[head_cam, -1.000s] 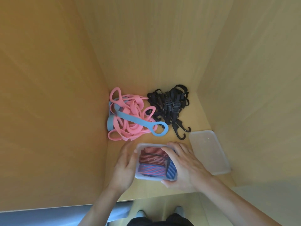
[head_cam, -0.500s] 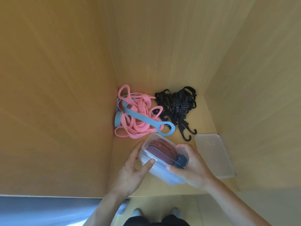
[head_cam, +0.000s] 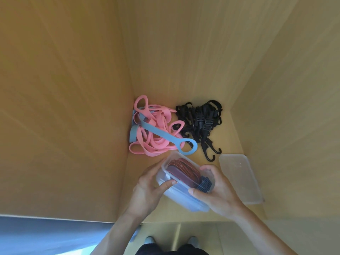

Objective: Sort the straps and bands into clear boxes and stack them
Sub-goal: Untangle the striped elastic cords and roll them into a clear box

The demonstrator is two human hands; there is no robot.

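Both hands clamped on the clear box [head_cam: 184, 196]: left hand [head_cam: 147, 190] on its near-left wall with the thumb over the rim, right hand [head_cam: 219, 194] on the right end. Box was tilted and lifted off the shelf floor [head_cam: 230, 133], red-striped straps [head_cam: 181, 171] packed inside, no lid on. Lid [head_cam: 240, 179] lay flat just right of it. My call: level the box first so nothing slid out, then seat the lid. Pink bands [head_cam: 154, 133] and black hook straps [head_cam: 200, 122] sat loose at the back.

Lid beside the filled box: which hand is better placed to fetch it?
Right. The lid lies just beyond the right hand; the left hand sits across the box and can keep holding it.
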